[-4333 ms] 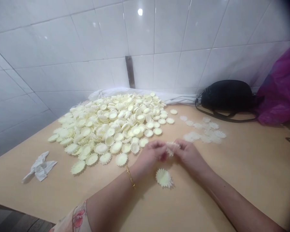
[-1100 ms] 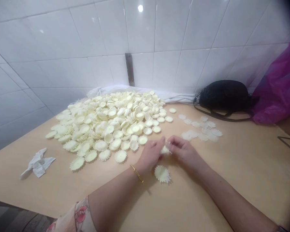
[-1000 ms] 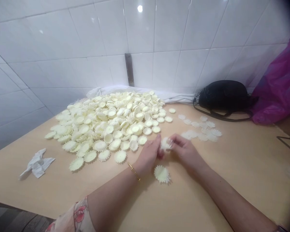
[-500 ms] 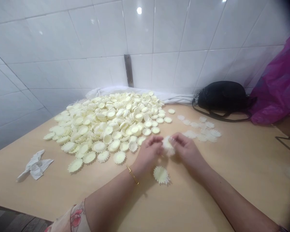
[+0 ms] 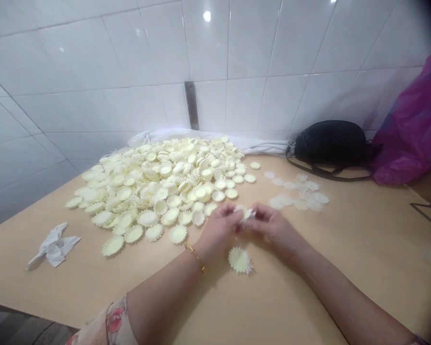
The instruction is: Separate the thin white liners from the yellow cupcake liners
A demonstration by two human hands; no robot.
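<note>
Between my two hands is a small pale flower-shaped piece with a scalloped edge (image 5: 244,213). My left hand (image 5: 222,224) pinches its left side, thumb on top. The fingers of my right hand (image 5: 271,224) are closed on its right side. Just below them a cream petal-edged disc (image 5: 239,260) lies on the table, with thin white petals showing at its right rim. Left of my hands rises a big heap of cream fluted cups (image 5: 165,187). Thin white petal-edged pieces (image 5: 303,194) lie scattered beyond my right hand.
A crumpled white tissue (image 5: 53,245) lies at the left of the wooden table (image 5: 273,306). At the back right sit a black bag (image 5: 332,143) with a strap and a magenta plastic bag (image 5: 409,129). White cloth (image 5: 262,145) runs along the tiled wall (image 5: 251,52).
The piece between my hands has tilted from facing me to lying flatter, and my right hand has shifted slightly lower around it. The disc on the table has not moved.
</note>
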